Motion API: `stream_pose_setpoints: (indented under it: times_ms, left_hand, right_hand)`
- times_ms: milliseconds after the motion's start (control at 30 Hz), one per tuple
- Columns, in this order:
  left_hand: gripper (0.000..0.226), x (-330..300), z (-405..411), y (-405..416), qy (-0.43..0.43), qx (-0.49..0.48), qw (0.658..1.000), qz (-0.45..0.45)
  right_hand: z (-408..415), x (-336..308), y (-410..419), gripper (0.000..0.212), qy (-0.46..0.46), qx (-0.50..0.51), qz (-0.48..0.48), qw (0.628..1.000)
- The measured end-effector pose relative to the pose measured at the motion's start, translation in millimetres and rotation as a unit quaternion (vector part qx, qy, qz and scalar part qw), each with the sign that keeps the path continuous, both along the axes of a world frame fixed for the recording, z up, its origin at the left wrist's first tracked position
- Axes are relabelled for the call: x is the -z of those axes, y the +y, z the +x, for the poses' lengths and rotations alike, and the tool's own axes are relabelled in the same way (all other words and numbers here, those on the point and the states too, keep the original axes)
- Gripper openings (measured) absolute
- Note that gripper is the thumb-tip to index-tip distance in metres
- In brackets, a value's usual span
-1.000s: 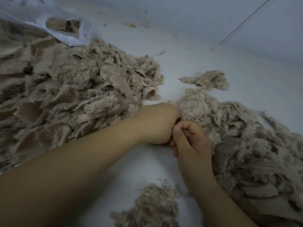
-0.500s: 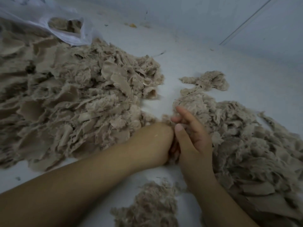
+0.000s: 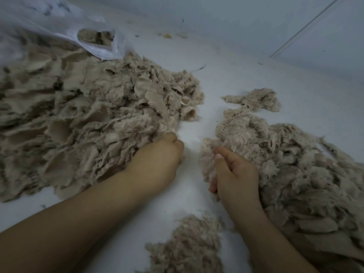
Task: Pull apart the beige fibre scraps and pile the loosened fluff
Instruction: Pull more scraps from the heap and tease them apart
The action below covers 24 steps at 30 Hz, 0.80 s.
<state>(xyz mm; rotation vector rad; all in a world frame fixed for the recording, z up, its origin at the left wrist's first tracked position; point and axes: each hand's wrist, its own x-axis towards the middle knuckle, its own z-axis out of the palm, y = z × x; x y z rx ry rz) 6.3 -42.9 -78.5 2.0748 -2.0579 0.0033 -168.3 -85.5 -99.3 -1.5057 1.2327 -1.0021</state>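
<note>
Head view, scraps: we see the beige fibre scraps heaped left on the white surface; light, soft, matted, best pinched at frayed edges.
Left hand: curled at that heap's edge; whether it pinches fibre, we cannot tell.
Right hand: fingers curled round a tuft of the loosened fluff.

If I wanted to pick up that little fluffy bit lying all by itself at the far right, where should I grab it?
Pinch the small far clump at its thick, bunched right end, coming down from above. That end looks fullest, so a grip there should gather more fibre, while the thin tail trailing left would probably just tear away. It lies flat on the white surface, so there seems no way to get under it.
</note>
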Motion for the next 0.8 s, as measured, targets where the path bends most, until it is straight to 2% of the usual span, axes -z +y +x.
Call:
stream_pose_setpoints:
  times_ms: [67,100,200,267,333,400,467,533,633,700,800]
  left_hand:
    - [0.016,-3.6,-9.5,-0.4,-0.092,-0.002,0.996,0.001]
    - [0.020,-5.6,-15.3,-1.0,-0.106,0.000,0.994,-0.003]
    - [0.014,-9.9,-32.4,-9.1,-0.058,0.009,0.998,-0.016]
    - [0.039,-8.8,-43.3,-16.4,-0.050,0.048,0.997,-0.030]
    - [0.047,-6.5,-48.9,-22.2,-0.064,0.078,0.994,-0.027]
    - [0.036,-3.0,-45.5,-23.3,-0.077,0.080,0.993,-0.031]
    - [0.025,3.7,-38.9,-21.5,-0.068,0.091,0.993,-0.030]
    - [0.022,12.0,-28.0,-16.8,-0.045,0.087,0.995,-0.023]
    - [0.017,16.7,-1.9,-9.4,-0.020,0.032,0.999,-0.025]
    - [0.015,12.8,10.5,-5.9,-0.040,0.010,0.999,-0.011]
    - [0.028,2.0,6.3,1.4,-0.115,0.036,0.993,-0.007]
  right_hand:
    - [-0.1,1.6,0.0,0.034,0.006,0.002,-0.007,1.000]
    - [-0.3,2.8,-0.1,0.032,0.010,0.003,-0.010,1.000]
    - [0.0,3.7,-1.2,0.027,0.017,0.005,-0.022,1.000]
    - [-0.3,3.5,-2.3,0.025,0.026,0.003,-0.037,0.999]
    - [-0.3,2.6,-1.6,0.025,0.032,0.003,-0.044,0.999]
    - [0.0,2.3,0.0,0.023,0.009,0.012,-0.025,1.000]
    - [-0.2,1.0,0.7,0.031,-0.016,0.016,0.006,1.000]
    - [-0.4,0.6,1.0,0.038,-0.006,0.012,0.013,1.000]
    - [0.6,1.2,1.1,0.039,0.020,0.011,0.000,1.000]
    - [1.1,1.4,1.1,0.038,0.025,0.014,-0.001,1.000]
    - [2.3,0.2,2.2,0.037,0.017,0.014,0.008,1.000]
